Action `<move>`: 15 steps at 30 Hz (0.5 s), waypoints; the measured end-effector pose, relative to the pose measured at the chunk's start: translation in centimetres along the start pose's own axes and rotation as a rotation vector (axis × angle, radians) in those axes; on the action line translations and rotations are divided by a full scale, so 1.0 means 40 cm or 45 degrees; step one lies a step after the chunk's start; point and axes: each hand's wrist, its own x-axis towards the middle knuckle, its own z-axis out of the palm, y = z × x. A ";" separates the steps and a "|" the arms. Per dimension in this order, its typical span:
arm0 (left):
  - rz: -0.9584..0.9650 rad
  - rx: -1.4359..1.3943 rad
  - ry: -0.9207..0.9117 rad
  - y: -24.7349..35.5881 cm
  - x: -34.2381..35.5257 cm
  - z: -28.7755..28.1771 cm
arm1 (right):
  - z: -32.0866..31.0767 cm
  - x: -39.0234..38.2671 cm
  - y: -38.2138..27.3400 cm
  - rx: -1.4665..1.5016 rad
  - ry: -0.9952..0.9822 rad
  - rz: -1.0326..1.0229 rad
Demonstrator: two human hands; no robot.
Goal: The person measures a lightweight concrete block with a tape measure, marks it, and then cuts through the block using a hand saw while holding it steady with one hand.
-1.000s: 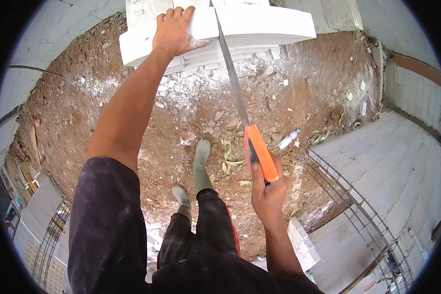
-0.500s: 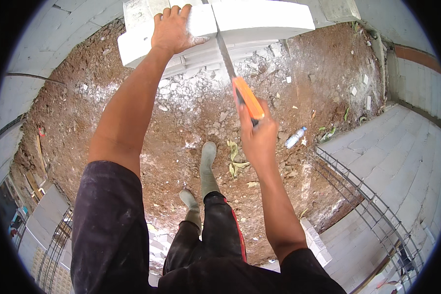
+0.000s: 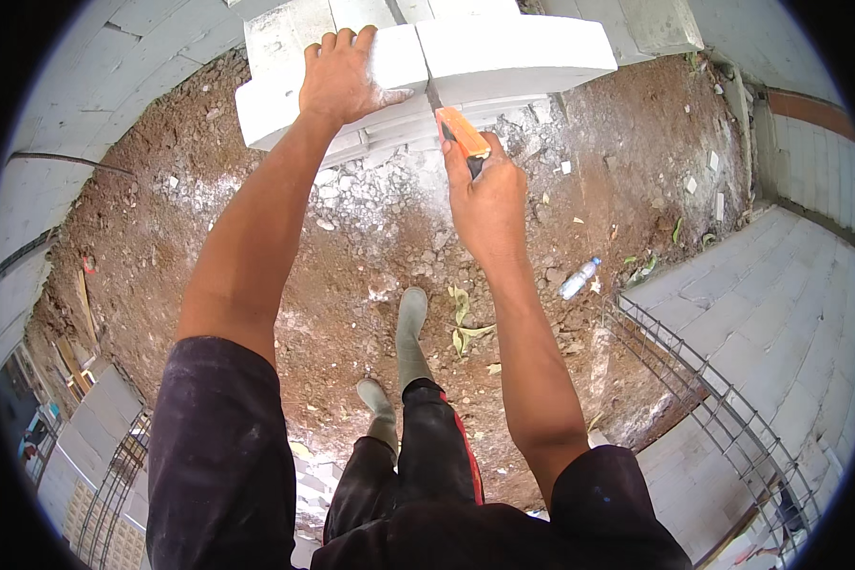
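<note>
A long white lightweight concrete block lies across a stack of blocks at the top of the view. My left hand rests flat on its left part, fingers spread over the top and thumb along the near edge. To the right of that hand, a dark cut runs through the block from front to back. My right hand is closed around the orange and black handle of a handsaw. The saw's blade sits in the cut, and only a short length shows between handle and block.
Under the blocks lies white rubble on brown soil. A clear plastic bottle lies to the right, near a steel rebar cage. Grey block walls stand around. My boots are on the soil.
My right hand has pushed the saw forward, so its handle is now close to the block and less blade shows. My left hand keeps its place on the block. The whole view has shifted slightly.
</note>
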 end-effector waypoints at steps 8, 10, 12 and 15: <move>-0.034 0.023 -0.048 -0.006 -0.062 -0.008 | -0.100 -0.415 0.173 0.107 0.153 -0.327; -0.034 0.055 -0.002 -0.001 -0.055 -0.002 | -0.050 -0.279 0.146 0.196 0.095 -0.175; 0.000 0.031 0.055 0.031 -0.018 -0.013 | -0.027 -0.090 0.057 0.167 0.003 0.012; 0.002 -0.013 -0.003 0.010 -0.021 -0.023 | -0.032 -0.129 0.084 0.076 -0.061 0.080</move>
